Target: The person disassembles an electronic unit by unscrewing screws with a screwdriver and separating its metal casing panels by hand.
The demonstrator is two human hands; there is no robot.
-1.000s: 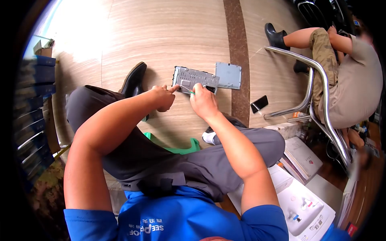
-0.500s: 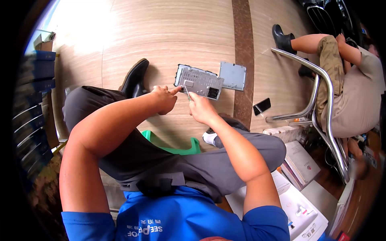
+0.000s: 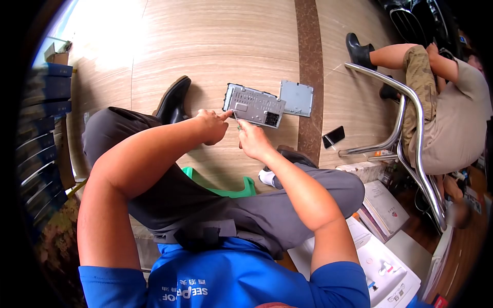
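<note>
A car stereo (image 3: pixel 255 104) with a grey metal casing lies on the tiled floor, its slotted face up and a black connector block at its right end. My left hand (image 3: pixel 212 126) is at its lower left corner, index finger stretched onto the casing and the other fingers curled. My right hand (image 3: pixel 253 140) is closed around a thin screwdriver (image 3: pixel 236 119), whose tip meets the casing beside that fingertip. Most of its handle is hidden in my fingers. Touching the stereo's right end is a flat metal cover plate (image 3: pixel 297 98).
A phone (image 3: pixel 334 136) lies right of my hands, near a bent chrome chair frame (image 3: pixel 422 123). Beyond it sits another person (image 3: pixel 449 113). A green plastic stool (image 3: pixel 241 191) shows between my legs. Boxes (image 3: pixel 386 208) stand lower right, and blue cartons (image 3: pixel 55 90) are stacked at left.
My right hand and the screwdriver have shifted very slightly down and left, and the tool's tip stays at the casing corner. My left hand is almost unchanged.
</note>
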